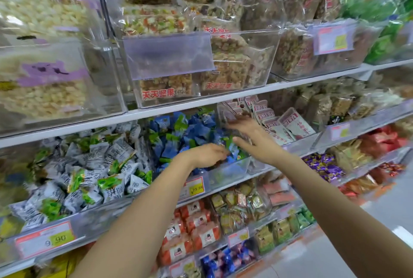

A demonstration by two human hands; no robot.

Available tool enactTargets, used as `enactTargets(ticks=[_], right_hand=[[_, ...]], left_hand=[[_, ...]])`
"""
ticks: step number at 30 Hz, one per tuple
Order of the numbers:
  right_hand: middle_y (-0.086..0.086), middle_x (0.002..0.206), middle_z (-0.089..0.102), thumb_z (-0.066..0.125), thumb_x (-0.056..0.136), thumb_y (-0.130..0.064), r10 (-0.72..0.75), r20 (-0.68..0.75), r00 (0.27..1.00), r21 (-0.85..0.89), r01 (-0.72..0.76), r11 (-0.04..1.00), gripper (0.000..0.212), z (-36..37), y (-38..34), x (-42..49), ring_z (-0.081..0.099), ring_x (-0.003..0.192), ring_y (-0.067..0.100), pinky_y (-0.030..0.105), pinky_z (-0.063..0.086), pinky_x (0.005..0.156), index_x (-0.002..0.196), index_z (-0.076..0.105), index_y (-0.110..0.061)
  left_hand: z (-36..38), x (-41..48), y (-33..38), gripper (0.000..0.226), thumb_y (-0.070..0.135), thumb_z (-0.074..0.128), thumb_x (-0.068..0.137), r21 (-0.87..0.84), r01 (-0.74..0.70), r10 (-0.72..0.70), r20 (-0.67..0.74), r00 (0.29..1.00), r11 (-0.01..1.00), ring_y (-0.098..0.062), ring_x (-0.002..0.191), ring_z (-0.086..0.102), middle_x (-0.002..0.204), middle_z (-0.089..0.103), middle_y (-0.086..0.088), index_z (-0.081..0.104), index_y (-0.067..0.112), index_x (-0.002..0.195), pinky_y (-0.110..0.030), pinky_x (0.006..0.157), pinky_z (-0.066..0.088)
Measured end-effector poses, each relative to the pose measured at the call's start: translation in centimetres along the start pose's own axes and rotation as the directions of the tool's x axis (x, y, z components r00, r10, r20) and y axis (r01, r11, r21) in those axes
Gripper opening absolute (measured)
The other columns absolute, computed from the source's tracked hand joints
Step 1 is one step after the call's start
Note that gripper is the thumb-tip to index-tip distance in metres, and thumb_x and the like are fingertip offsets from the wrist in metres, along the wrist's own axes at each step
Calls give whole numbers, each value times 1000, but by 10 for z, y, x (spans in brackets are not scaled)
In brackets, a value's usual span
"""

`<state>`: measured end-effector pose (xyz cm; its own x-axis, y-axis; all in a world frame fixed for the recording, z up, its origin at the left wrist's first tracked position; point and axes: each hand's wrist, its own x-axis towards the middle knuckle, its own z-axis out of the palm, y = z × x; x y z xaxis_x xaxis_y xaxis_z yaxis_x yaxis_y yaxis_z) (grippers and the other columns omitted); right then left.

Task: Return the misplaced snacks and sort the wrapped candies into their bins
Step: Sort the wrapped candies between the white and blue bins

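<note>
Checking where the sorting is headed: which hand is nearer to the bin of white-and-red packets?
The right hand: its fingers reach up to the clear left wall of the white-and-red packet bin. The left hand is lower and further left, down among the blue candies.

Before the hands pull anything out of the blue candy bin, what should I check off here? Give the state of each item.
1. Left hand is in the blue candy bin: ok.
2. Left grip closed on a candy: cannot tell, fingers curl downward.
3. Right hand is over the same bin's right edge: ok.
4. Right hand is empty: cannot tell, blurred.
5. Green-wrapped candies mixed among the blue ones: not ok.
6. Grey-and-green candy bin at left is reachable: ok.
</note>
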<state>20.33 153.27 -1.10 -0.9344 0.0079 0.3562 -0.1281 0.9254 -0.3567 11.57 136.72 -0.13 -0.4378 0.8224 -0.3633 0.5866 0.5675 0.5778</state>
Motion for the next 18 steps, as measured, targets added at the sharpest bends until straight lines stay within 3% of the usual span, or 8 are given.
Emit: enactTargets(ticks=[4,7,9,12,15,18], right_hand=[[9,142,46,44,93,-39,-28,43,999,-65,31,997,48,5,12,1,29,140,26,32,19,110,135,51,-17],[7,142,46,45,92,-39,-21,42,999,-56,23,998,48,4,13,3,29,139,25,32,19,110,134,52,-17],[9,137,49,46,91,-40,-29,39,999,-56,32,998,46,4,13,3,33,136,27,35,24,109,132,54,-18],[9,132,53,45,90,-41,-23,52,998,-45,26,999,47,4,16,4,36,133,30,37,27,106,130,57,-19],[6,129,56,46,88,-42,-4,34,999,-56,6,998,47,3,13,5,39,131,27,41,28,106,128,58,-21],[-1,118,62,48,86,-38,-1,-91,996,-107,-9,994,40,0,0,13,50,120,25,41,30,99,120,64,-26]], left_hand=[[-10,11,-25,51,33,37,103,243,89,-91,-3,996,966,-26,145,20,160,18,-6,25,20,151,-37,116,20],[-18,7,-46,47,34,36,101,501,265,-136,-279,950,824,-26,145,17,158,22,-4,35,23,146,-45,115,18],[-24,3,-57,48,29,36,102,543,317,-159,-318,935,778,-23,148,3,161,10,1,29,26,149,-47,117,9],[-25,0,-56,45,27,38,102,484,323,-165,-342,925,813,-23,149,3,162,9,2,35,25,147,-47,117,11],[-23,-7,-45,33,23,40,101,338,284,-114,-444,889,897,-25,143,25,158,24,-4,57,16,130,-40,109,34],[-23,-29,-37,30,17,41,101,193,176,-42,-550,834,965,-27,133,41,152,35,-8,62,14,123,-34,99,40]])
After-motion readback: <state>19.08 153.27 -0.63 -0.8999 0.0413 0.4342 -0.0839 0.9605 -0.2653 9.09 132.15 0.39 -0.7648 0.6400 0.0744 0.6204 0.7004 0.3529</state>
